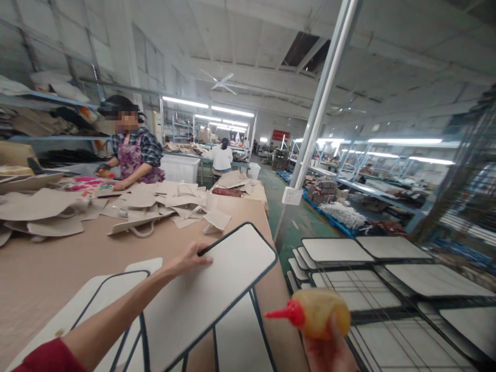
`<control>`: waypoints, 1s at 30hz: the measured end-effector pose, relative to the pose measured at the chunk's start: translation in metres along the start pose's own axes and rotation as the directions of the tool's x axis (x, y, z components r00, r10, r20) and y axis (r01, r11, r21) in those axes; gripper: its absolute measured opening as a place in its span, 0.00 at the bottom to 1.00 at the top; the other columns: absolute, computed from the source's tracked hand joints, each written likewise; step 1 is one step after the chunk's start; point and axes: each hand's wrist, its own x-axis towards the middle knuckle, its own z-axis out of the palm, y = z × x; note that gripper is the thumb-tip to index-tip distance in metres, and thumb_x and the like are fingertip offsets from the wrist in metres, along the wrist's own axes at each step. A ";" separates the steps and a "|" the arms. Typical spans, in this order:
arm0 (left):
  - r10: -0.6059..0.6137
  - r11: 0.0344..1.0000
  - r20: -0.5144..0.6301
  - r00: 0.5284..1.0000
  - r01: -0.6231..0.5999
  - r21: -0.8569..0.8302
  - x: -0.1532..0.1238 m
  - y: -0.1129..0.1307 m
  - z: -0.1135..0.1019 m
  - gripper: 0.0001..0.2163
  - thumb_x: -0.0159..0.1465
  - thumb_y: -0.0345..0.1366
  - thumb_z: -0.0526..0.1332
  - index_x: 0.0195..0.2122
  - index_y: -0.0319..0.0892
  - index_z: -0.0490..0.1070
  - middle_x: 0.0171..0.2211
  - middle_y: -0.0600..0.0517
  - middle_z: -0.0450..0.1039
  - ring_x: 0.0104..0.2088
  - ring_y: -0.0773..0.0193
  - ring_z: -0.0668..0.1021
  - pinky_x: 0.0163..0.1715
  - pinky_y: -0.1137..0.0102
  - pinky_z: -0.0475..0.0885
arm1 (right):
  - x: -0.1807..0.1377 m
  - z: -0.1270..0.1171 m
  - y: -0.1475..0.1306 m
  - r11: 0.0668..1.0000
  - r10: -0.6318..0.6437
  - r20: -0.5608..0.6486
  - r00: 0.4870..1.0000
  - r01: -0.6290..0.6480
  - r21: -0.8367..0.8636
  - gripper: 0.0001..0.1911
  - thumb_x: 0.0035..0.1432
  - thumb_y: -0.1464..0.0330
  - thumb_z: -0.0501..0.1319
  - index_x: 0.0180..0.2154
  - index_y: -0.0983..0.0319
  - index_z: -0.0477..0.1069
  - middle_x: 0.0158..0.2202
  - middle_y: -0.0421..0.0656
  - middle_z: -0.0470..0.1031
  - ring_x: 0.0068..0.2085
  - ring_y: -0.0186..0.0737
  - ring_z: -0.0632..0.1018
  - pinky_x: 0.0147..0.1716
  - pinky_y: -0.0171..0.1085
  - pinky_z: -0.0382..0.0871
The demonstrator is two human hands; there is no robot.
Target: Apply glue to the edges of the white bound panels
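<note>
My left hand [196, 257] grips the far left edge of a white panel with a dark border [217, 281], thumb on its face. That panel is tilted over other white dark-edged panels [238, 330] on the table. In my right hand [329, 349] is a glue bottle [320, 312], yellowish and see-through with a red cap and a pointed red nozzle. The nozzle points left, apart from the panel's right edge. Fingers wrap around the bottle's base; the lower part of this hand is cut off by the frame.
On the right, a wire rack [372, 310] carries several white dark-edged panels. Beige cut pieces with handles [155, 204] lie across the tan table [186, 235]. A co-worker [135, 150] stands at the table's left side. A metal post [310, 129] with a socket rises beyond the table's right edge.
</note>
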 end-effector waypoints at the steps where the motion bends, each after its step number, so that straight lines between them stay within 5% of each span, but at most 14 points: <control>1: -0.029 1.000 -0.004 1.000 0.029 0.006 -0.005 0.001 -0.003 0.08 0.44 0.33 0.71 0.26 0.39 0.79 0.25 0.52 0.77 0.27 0.61 0.75 0.27 0.74 0.68 | 0.005 0.004 -0.016 0.998 -0.062 -0.055 0.997 0.062 -0.016 0.24 0.36 0.54 0.77 0.36 0.57 0.79 0.38 0.44 0.81 0.38 0.45 0.81 0.38 0.41 0.78; 3: -0.076 0.997 0.003 0.997 0.076 0.000 -0.016 0.004 -0.005 0.08 0.44 0.33 0.71 0.26 0.38 0.78 0.25 0.51 0.77 0.27 0.61 0.75 0.27 0.74 0.68 | 0.016 0.017 -0.046 0.949 -0.316 -0.149 0.937 0.316 -0.025 0.22 0.39 0.58 0.76 0.39 0.54 0.78 0.40 0.39 0.81 0.39 0.39 0.81 0.37 0.36 0.77; 5: -0.098 0.995 0.017 0.995 0.098 -0.008 -0.026 0.010 -0.006 0.08 0.44 0.32 0.72 0.26 0.39 0.78 0.26 0.51 0.78 0.28 0.60 0.76 0.29 0.74 0.70 | 0.024 0.031 -0.068 0.863 -0.502 -0.088 0.860 0.492 -0.110 0.24 0.42 0.60 0.75 0.43 0.53 0.76 0.40 0.36 0.80 0.40 0.37 0.80 0.39 0.35 0.75; 9: -0.067 0.998 0.037 0.997 0.066 0.024 -0.038 0.018 -0.010 0.08 0.44 0.31 0.72 0.27 0.41 0.79 0.27 0.54 0.78 0.34 0.55 0.77 0.35 0.72 0.72 | 0.033 0.046 -0.091 0.712 -0.667 0.052 0.743 0.657 -0.248 0.29 0.38 0.62 0.76 0.45 0.57 0.76 0.36 0.39 0.80 0.39 0.40 0.78 0.44 0.39 0.71; 12: -0.036 0.999 0.074 0.997 0.033 0.032 -0.040 0.019 -0.017 0.10 0.45 0.31 0.72 0.30 0.43 0.80 0.30 0.54 0.79 0.39 0.53 0.78 0.41 0.71 0.72 | 0.034 0.045 -0.098 0.698 -0.668 0.087 0.739 0.663 -0.269 0.30 0.34 0.64 0.77 0.44 0.58 0.76 0.34 0.39 0.79 0.35 0.39 0.78 0.42 0.38 0.71; 18: -0.101 0.995 0.175 0.979 0.099 0.024 -0.043 0.025 -0.028 0.12 0.45 0.30 0.71 0.33 0.41 0.80 0.31 0.54 0.79 0.35 0.56 0.77 0.34 0.74 0.70 | 0.032 0.042 -0.108 0.693 -0.624 0.188 0.758 0.648 -0.316 0.30 0.31 0.63 0.78 0.42 0.58 0.76 0.36 0.40 0.79 0.32 0.39 0.78 0.34 0.36 0.74; 30: -0.052 0.997 0.146 0.988 0.043 0.063 -0.056 0.035 -0.036 0.14 0.44 0.35 0.72 0.34 0.41 0.80 0.26 0.54 0.77 0.31 0.56 0.78 0.29 0.73 0.71 | 0.030 0.034 -0.110 0.685 -0.577 0.248 0.778 0.627 -0.371 0.29 0.31 0.63 0.78 0.39 0.59 0.76 0.32 0.41 0.79 0.33 0.40 0.78 0.32 0.34 0.74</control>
